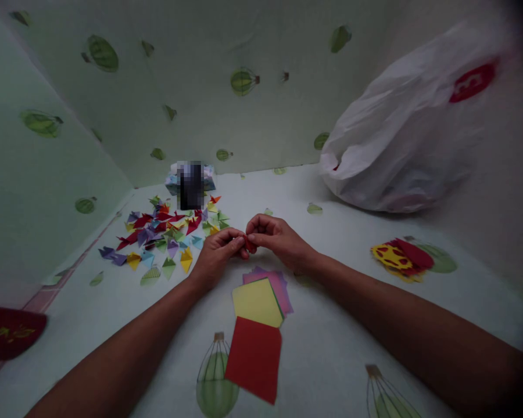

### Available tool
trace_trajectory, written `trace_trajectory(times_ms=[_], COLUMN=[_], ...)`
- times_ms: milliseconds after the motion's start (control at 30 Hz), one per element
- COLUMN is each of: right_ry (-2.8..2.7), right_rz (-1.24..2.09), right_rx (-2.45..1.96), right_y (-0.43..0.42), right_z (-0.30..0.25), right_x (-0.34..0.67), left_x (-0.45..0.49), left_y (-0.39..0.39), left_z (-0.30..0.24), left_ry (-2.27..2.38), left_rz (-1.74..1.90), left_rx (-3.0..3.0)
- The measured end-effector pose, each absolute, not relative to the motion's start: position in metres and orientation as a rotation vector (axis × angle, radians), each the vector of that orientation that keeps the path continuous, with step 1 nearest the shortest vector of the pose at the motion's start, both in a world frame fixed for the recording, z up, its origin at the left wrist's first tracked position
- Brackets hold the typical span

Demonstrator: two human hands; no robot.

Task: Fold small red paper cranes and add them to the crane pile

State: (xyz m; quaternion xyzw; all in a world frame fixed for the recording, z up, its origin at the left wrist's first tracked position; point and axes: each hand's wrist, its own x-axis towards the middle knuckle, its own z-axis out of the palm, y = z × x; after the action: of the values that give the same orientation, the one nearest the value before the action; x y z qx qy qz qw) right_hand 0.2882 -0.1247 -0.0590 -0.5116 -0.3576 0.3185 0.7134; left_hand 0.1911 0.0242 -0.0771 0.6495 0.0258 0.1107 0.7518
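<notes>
Between my fingertips is a small piece of folded red paper [249,244], mostly covered by the fingers. My left hand [220,251] pinches it from the left, and my right hand [275,237] grips it from the right with thumb and bent fingers. Just below the hands lie square paper sheets: a red sheet [255,359] nearest me, a yellow sheet [258,301] partly under it, and pink-purple sheets [279,287] beneath. Left of my left hand spreads a pile of small folded paper cranes [169,235] in red, purple, yellow, green and blue.
A tissue box [171,184] stands behind the cranes, with a dark blurred-out object [190,187] in front. At the right are a large white plastic bag [387,145] and red and yellow cutouts [396,258]. A red item with gold marks [13,332] sits at the left edge.
</notes>
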Motion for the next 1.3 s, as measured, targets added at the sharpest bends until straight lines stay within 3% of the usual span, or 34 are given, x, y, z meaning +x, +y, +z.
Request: trace_trajectory(times_ms=[333, 500, 767, 1033, 1300], right_ry=[-0.917, -1.039, -0.889, -1.104, -1.156], right_rz=[0.648, 0.441, 0.588, 0.158, 0.168], right_rx=[-1.258, -1.441, -1.303, -1.692, -1.666], right_y=[-0.125, -0.126, -0.125, -0.126, -0.125], right_z=[-0.062, -0.061, -0.062, -0.065, -0.069], right_x=[0.293, 0.288, 0.281, 0.276, 0.273], left_x=[0.191, 0.19, 0.189, 0.191, 0.188], left_y=[0.026, 0.023, 0.017, 0.019, 0.016], left_z=[-0.078, -0.075, -0.075, -0.077, -0.071], left_ry=[0.069, 0.085, 0.15, 0.176, 0.203], left_rz=[0.253, 0.259, 0.361, 0.403, 0.396], left_rx=[1.5, 1.513, 1.385, 1.416, 1.47])
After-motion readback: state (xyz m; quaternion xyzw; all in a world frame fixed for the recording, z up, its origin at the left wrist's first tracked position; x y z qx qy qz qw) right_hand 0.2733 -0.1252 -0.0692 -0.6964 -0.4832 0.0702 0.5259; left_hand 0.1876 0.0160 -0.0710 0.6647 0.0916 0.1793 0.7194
